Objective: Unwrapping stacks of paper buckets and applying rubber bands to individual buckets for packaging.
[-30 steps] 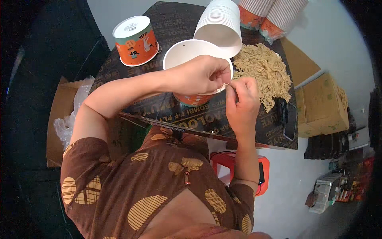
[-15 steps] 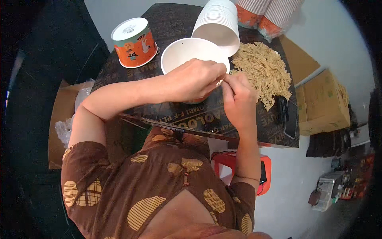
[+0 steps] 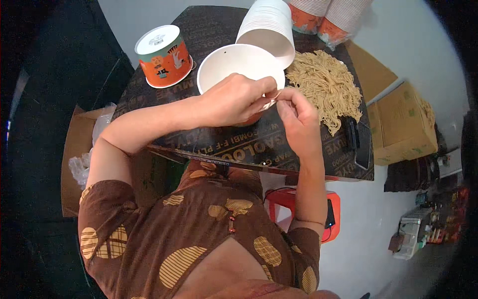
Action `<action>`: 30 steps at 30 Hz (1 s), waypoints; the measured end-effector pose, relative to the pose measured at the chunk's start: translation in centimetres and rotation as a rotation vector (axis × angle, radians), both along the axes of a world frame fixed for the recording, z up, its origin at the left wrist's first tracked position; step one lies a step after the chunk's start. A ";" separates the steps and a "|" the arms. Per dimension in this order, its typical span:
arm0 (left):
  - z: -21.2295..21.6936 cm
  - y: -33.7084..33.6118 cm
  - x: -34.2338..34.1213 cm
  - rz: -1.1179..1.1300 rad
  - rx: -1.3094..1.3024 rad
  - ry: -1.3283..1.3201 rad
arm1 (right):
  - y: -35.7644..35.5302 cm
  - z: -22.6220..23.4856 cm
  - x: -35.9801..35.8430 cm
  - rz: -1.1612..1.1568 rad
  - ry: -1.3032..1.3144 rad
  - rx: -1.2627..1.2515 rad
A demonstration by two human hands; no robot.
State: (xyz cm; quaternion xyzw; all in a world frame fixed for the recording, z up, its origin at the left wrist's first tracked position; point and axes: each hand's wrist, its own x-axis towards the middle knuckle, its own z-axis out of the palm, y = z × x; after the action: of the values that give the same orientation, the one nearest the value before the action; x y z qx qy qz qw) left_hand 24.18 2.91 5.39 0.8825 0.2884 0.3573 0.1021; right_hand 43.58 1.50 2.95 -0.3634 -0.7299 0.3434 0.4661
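Note:
A white-lined paper bucket (image 3: 234, 65) lies tilted before me, its mouth facing up and toward me, with a small hole near its far rim. My left hand (image 3: 239, 99) is closed at the bucket's near right rim, its fingers curled over the edge. Beside it, my right hand (image 3: 301, 114) pinches a short piece of beige cord (image 3: 279, 93) between thumb and forefinger, right at the left fingertips. How the cord meets the rim is hidden by the fingers. A heap of beige cords (image 3: 328, 87) lies just right of the bucket.
An orange printed bucket (image 3: 167, 62) stands upside down at the left of the dark table (image 3: 209, 25). Behind are nested white buckets (image 3: 266, 30) and wrapped stacks (image 3: 326, 20). A phone-like dark object (image 3: 353, 134) lies right. Around are cardboard boxes (image 3: 406, 124) and a red stool (image 3: 333, 212).
My right fingers have shifted slightly up and left, with the forefinger now arched and the cord showing between the hands. The left hand stays at the rim.

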 end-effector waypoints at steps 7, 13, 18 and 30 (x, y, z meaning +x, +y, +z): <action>-0.1 -0.1 0.3 -0.019 -0.024 0.045 | 0.0 0.0 -0.1 -0.037 0.021 -0.040; 0.0 0.2 0.2 -0.060 -0.011 0.029 | 0.0 0.4 0.3 0.044 -0.030 -0.143; 0.6 0.3 0.4 -0.039 -0.118 0.050 | -0.2 0.3 0.3 0.049 0.072 -0.244; 1.5 1.6 0.6 -0.070 -0.556 -0.101 | -2.4 -2.7 -1.0 -0.330 -0.211 0.287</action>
State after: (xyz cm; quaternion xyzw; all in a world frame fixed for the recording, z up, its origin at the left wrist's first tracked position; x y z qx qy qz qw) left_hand 24.75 4.48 6.86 0.8112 0.3390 0.3042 0.3667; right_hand 42.61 -0.88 0.24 -0.4415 -0.7465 0.1155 0.4842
